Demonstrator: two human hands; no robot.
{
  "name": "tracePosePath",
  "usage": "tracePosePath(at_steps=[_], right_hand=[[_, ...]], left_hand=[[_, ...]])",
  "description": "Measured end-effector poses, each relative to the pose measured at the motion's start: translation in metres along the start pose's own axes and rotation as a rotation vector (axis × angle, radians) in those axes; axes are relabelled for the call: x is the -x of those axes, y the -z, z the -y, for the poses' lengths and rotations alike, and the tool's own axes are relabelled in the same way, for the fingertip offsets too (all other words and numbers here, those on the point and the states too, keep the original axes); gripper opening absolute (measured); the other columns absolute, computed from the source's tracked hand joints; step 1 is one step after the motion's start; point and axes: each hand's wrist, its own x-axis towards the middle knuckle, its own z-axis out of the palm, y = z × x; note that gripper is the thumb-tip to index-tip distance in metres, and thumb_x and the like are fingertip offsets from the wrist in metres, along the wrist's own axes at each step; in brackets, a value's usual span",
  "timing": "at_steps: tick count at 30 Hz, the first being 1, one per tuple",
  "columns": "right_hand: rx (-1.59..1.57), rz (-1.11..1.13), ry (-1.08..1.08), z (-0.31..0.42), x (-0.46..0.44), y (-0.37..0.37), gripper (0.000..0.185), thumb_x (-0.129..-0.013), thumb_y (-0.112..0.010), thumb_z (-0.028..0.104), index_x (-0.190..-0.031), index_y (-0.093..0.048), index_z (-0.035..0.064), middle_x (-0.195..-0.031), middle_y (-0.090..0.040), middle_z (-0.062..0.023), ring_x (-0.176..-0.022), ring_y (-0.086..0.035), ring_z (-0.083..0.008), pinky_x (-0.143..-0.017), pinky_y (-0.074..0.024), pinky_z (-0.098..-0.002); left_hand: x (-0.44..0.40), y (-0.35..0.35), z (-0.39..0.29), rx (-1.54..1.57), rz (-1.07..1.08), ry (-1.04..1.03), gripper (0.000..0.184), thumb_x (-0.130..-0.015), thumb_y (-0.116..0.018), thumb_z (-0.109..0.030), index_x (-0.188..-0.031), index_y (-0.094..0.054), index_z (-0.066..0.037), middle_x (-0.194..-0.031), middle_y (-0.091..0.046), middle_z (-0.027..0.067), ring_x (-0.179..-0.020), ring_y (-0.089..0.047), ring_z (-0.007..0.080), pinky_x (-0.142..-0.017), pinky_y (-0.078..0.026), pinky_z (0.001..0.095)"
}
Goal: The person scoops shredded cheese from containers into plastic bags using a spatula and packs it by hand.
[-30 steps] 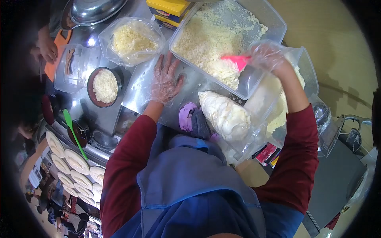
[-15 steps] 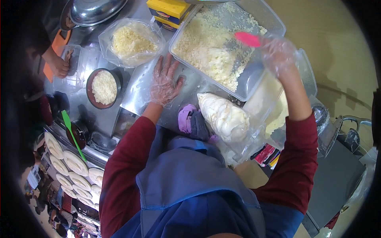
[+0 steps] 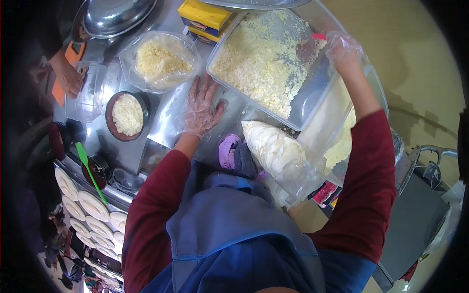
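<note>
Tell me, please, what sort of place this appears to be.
Probably a bakery or similar food-preparation kitchen: pale ovals resembling shaped dough lie in rows at the lower left, a large clear tub holds pale, crumbly food, and the right hand is plastic-gloved.

A bare wedge of steel worktop [image 3: 233, 108] lies between the large plastic tub [image 3: 304, 105] and the filled piping bag [image 3: 273, 146], roomy enough for a hand near the bag's tip but pinched at the tub's near corner, with the spread left hand [image 3: 200, 112] blocking its left end. The tub lies open to a hand from its near side, while the right hand [image 3: 344, 52] and pink spatula [image 3: 318, 36] obstruct its right wall, yellow boxes [image 3: 206, 15] crowd its left side and a round metal rim [image 3: 259, 5] overhangs its far edge
</note>
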Motion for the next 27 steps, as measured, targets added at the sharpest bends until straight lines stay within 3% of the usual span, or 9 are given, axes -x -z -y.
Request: tracePosePath(at_steps=[5,10,12,13,20,22,25,26,27], right_hand=[[-0.431,-0.066,-0.173,0.014,-0.039,-0.023,0.035,-0.090,-0.046,0.025,-0.118,-0.057,0.0067,-0.103,-0.065,-0.0199,-0.092,-0.065,-0.0340,-0.075,-0.0530,-0.0446],[-0.069,-0.110,0.282,0.082,-0.020,0.016,0.046,-0.094,-0.045,0.024,-0.137,-0.045,0.0095,-0.109,-0.064,-0.0207,-0.083,-0.067,-0.0325,-0.066,-0.0537,-0.0393],[-0.798,-0.142,0.288,0.081,-0.020,0.012,0.049,-0.094,-0.045,0.024,-0.140,-0.041,0.0060,-0.113,-0.062,-0.0237,-0.092,-0.065,-0.0310,-0.072,-0.0532,-0.0380],[-0.809,-0.132,0.280,0.083,-0.023,0.005,0.049,-0.094,-0.045,0.024,-0.140,-0.041,0.0060,-0.113,-0.062,-0.0237,-0.092,-0.065,-0.0310,-0.072,-0.0532,-0.0380],[-0.012,-0.062,0.260,0.098,-0.081,-0.022,0.051,-0.094,-0.047,0.027,-0.139,-0.041,0.0035,-0.118,-0.059,-0.0257,-0.105,-0.060,-0.0308,-0.087,-0.0490,-0.0412],[-0.700,0.007,0.184,0.103,-0.028,0.037,0.046,-0.088,-0.048,0.017,-0.130,-0.049,-0.0011,-0.102,-0.065,-0.0206,-0.090,-0.066,-0.0300,-0.078,-0.0533,-0.0362],[-0.702,-0.127,0.220,0.073,-0.087,-0.011,0.035,-0.091,-0.044,0.020,-0.116,-0.060,0.0010,-0.099,-0.066,-0.0199,-0.089,-0.066,-0.0299,-0.077,-0.0530,-0.0378],[-0.785,0.230,0.124,0.057,-0.082,0.028,0.047,-0.101,-0.032,0.029,-0.139,-0.038,0.0026,-0.118,-0.058,-0.0266,-0.105,-0.060,-0.0284,-0.096,-0.0447,-0.0410],[-0.788,0.232,0.120,0.056,-0.103,0.005,0.047,-0.101,-0.032,0.029,-0.139,-0.038,0.0026,-0.118,-0.058,-0.0266,-0.105,-0.060,-0.0284,-0.096,-0.0447,-0.0410]], left_hand=[[-0.002,0.001,0.000,-0.009,0.025,0.010,0.057,-0.080,-0.063,-0.027,-0.131,-0.045,-0.009,-0.149,-0.030,0.0174,-0.136,-0.025,0.0419,-0.112,-0.024,0.0483],[-0.003,0.002,0.000,-0.011,0.023,-0.011,0.058,-0.080,-0.063,-0.026,-0.132,-0.044,-0.009,-0.147,-0.032,0.0199,-0.136,-0.025,0.0424,-0.112,-0.024,0.0486],[-0.002,0.000,0.001,-0.018,0.021,-0.023,0.059,-0.080,-0.063,-0.027,-0.133,-0.044,-0.007,-0.145,-0.034,0.0217,-0.136,-0.025,0.0427,-0.112,-0.024,0.0492],[0.000,0.000,0.001,-0.019,0.037,-0.027,0.059,-0.080,-0.063,-0.027,-0.133,-0.044,-0.007,-0.145,-0.034,0.0217,-0.136,-0.025,0.0427,-0.112,-0.024,0.0492],[-0.001,-0.004,0.004,-0.030,-0.011,-0.050,0.059,-0.079,-0.064,-0.027,-0.130,-0.045,-0.004,-0.141,-0.037,0.0234,-0.135,-0.026,0.0434,-0.111,-0.024,0.0499],[-0.002,-0.005,0.002,-0.017,-0.012,-0.052,0.058,-0.079,-0.064,-0.027,-0.129,-0.045,-0.004,-0.141,-0.038,0.0236,-0.135,-0.026,0.0437,-0.111,-0.024,0.0500],[-0.002,-0.004,0.002,-0.032,-0.023,-0.064,0.056,-0.079,-0.064,-0.026,-0.127,-0.046,-0.002,-0.139,-0.039,0.0251,-0.135,-0.026,0.0446,-0.111,-0.024,0.0506],[-0.002,-0.004,0.003,-0.031,-0.028,-0.063,0.056,-0.079,-0.065,-0.026,-0.125,-0.047,-0.002,-0.138,-0.039,0.0257,-0.134,-0.027,0.0450,-0.111,-0.025,0.0508],[-0.003,-0.005,0.003,-0.030,-0.030,-0.063,0.055,-0.078,-0.065,-0.026,-0.124,-0.047,-0.001,-0.137,-0.040,0.0263,-0.134,-0.027,0.0454,-0.110,-0.025,0.0510]])
